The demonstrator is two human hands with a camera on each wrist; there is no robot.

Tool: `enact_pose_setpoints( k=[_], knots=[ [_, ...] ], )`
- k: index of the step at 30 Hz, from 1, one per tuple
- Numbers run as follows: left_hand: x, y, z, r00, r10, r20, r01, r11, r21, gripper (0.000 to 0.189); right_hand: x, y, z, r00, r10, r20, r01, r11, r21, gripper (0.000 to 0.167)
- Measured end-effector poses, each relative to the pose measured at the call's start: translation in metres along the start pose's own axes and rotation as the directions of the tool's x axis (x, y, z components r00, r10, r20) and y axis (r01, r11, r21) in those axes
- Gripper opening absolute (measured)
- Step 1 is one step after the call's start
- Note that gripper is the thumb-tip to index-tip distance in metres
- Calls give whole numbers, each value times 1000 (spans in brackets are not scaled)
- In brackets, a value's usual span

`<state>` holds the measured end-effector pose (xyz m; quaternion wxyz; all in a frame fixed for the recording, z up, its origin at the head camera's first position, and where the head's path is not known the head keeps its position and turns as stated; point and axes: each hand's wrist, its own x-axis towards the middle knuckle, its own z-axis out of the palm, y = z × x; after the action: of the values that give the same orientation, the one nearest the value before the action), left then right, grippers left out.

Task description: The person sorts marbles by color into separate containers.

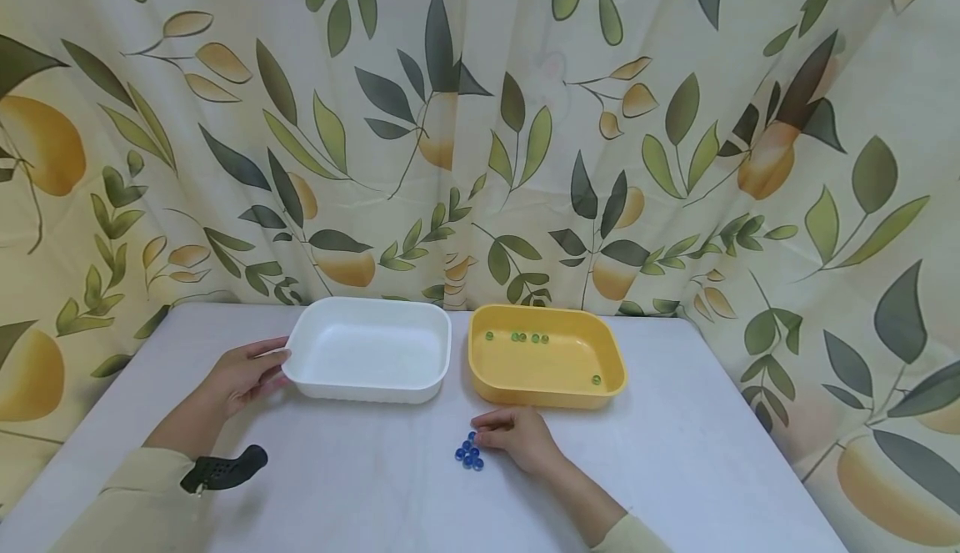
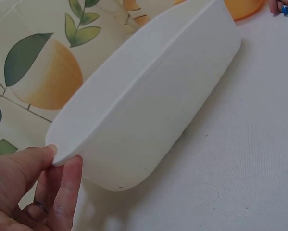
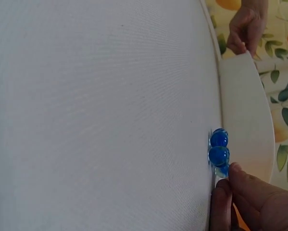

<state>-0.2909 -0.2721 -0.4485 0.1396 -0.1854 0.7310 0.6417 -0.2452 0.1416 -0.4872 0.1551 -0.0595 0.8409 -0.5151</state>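
My left hand pinches the left rim of a white plastic tub, thumb on top and fingers beneath in the left wrist view. Inside, the tub holds nothing. On the white cloth in front lies a small cluster of blue glass marbles. My right hand has come down at the cluster's upper edge, thumb and forefinger pinching one blue marble. Other blue marbles sit right beside those fingertips in the right wrist view.
To the right of the white tub stands a yellow tub with several green marbles in it. Behind the table hangs a curtain printed with leaves and fruit. A black watch strap is around the left sleeve.
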Motion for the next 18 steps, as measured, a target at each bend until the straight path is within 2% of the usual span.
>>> enact_pose_setpoints(
  k=[18],
  knots=[
    [-1, 2, 1, 1000, -12, -13, 12, 1000, 16, 64, 0, -5, 4, 1000, -12, -11, 12, 999, -34, 20]
  ],
)
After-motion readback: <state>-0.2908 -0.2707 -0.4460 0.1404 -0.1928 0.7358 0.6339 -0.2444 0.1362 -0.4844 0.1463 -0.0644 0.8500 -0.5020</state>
